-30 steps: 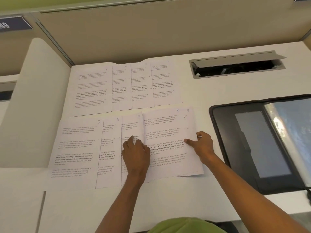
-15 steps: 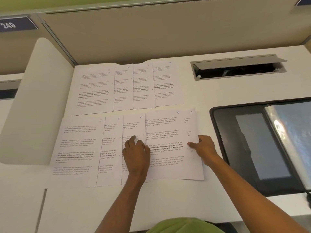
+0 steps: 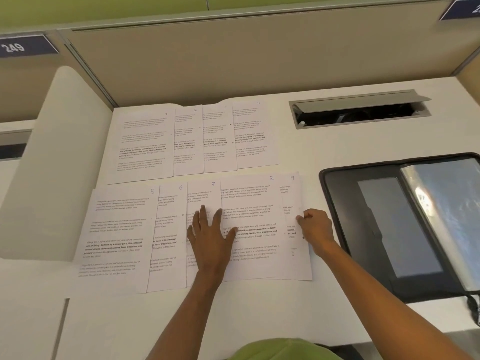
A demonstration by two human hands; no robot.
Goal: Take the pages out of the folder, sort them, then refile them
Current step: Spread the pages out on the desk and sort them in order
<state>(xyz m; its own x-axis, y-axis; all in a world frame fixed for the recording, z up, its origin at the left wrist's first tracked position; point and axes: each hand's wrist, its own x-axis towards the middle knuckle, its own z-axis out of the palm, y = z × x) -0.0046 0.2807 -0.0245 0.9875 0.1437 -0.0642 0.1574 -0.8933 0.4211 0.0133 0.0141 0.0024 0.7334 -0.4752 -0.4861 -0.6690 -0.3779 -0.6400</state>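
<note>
White printed pages lie on the desk in two overlapping rows. The far row ends at a page marked 4. The near row shows page 5, page 6, page 7, page 8 and page 9. My left hand lies flat with spread fingers across pages 7 and 8. My right hand pinches the right edge of page 9. The black folder lies open to the right, with a clear plastic sleeve over its right part.
A cable slot with a raised grey lid is set into the desk behind the folder. A white curved side panel stands at the left and a beige partition closes the back. A black cord hangs at the folder's near right corner.
Page 9 has slid rightwards from under page 8, so a wider strip of it shows. My left hand has spread its fingers and pressed down flatter.
</note>
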